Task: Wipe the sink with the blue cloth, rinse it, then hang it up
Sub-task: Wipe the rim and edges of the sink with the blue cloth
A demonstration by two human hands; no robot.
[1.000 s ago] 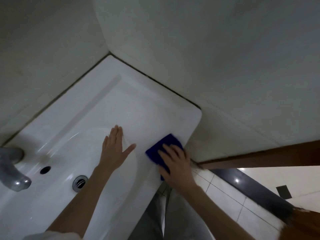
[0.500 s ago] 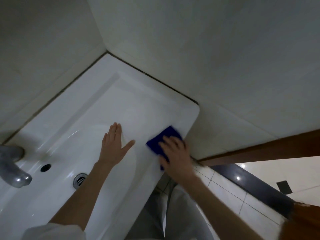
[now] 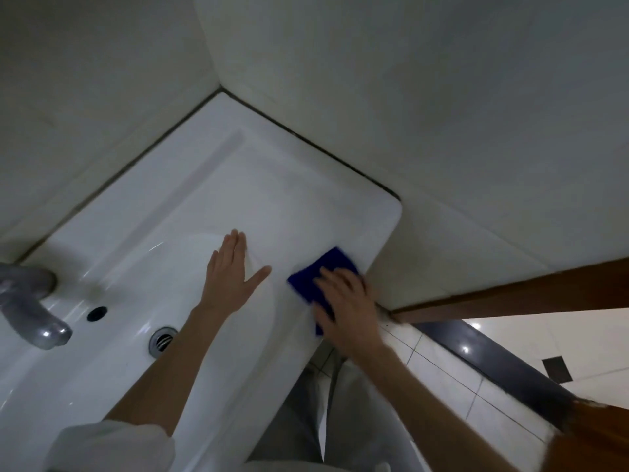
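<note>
Pale plaster walls (image 3: 408, 97) meet in a corner behind a white glazed ceramic sink (image 3: 306, 172), whose flat rim runs out to a rounded front corner. On that rim, under the right hand (image 3: 347, 311), lies the deep blue folded cloth (image 3: 326, 274), flat against the ceramic. The part that shows is a plain, saturated blue wedge with straight edges: one corner points toward the thumb of the left hand (image 3: 231, 277), another juts beyond the right fingertips toward the side wall, and a strip runs back beneath the palm to the sink's front edge. So much is covered that its long axis cannot be told. The right hand presses down on it, fingers spread and laid over the top, blurred. The left hand is flat, fingers straight and together, thumb splayed toward the cloth, over the basin's inner slope just beside the rim; whether it touches is unclear. Behind the left wrist sit a round metal drain (image 3: 163, 338) and a grey metal tap (image 3: 30, 311).
</note>
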